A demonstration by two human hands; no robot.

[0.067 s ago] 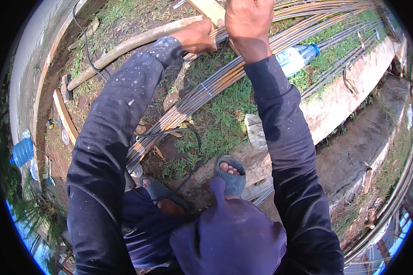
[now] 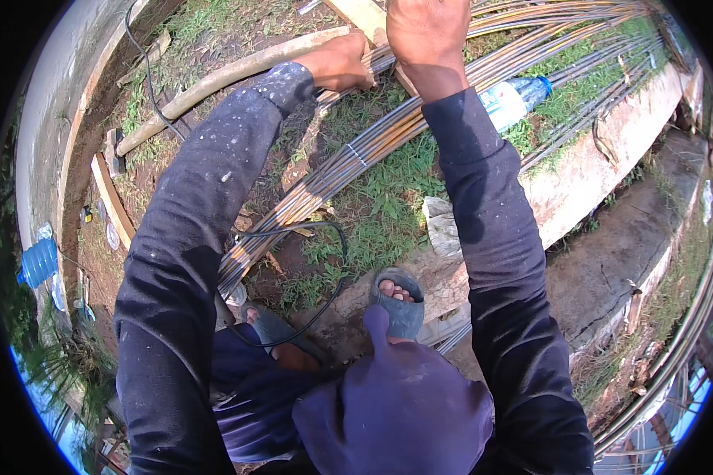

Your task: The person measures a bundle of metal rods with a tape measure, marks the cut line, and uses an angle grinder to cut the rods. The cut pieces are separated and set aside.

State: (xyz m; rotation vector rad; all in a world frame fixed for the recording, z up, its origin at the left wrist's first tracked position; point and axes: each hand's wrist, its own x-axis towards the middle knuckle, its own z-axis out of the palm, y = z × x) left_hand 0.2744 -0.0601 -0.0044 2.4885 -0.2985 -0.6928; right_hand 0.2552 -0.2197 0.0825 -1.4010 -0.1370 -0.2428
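A long bundle of thin, rust-streaked steel rods (image 2: 325, 178) runs diagonally across the grass, bound by a pale tie (image 2: 357, 156). At its far part my left hand (image 2: 337, 62) is closed, the curled fingers wrapped over rods at the near-left side. My right hand (image 2: 429, 39) is a fist above the bundle, partly cut off by the upper edge; whatever it grips is hidden. Between the hands, some rods pass over a wooden board (image 2: 360, 17). A clear plastic bottle with a blue cap (image 2: 523, 96) lies just right of my right wrist.
A curved wooden pole (image 2: 222, 77) lies at left, by a low wall (image 2: 43, 150). A black cable (image 2: 345, 245) loops near my sandalled feet (image 2: 400, 301). Concrete edging (image 2: 602, 158) borders the grass at right. A large blue bottle (image 2: 40, 261) stands far left.
My right hand has shifted very slightly to the left. The left hand and the rods look the same.
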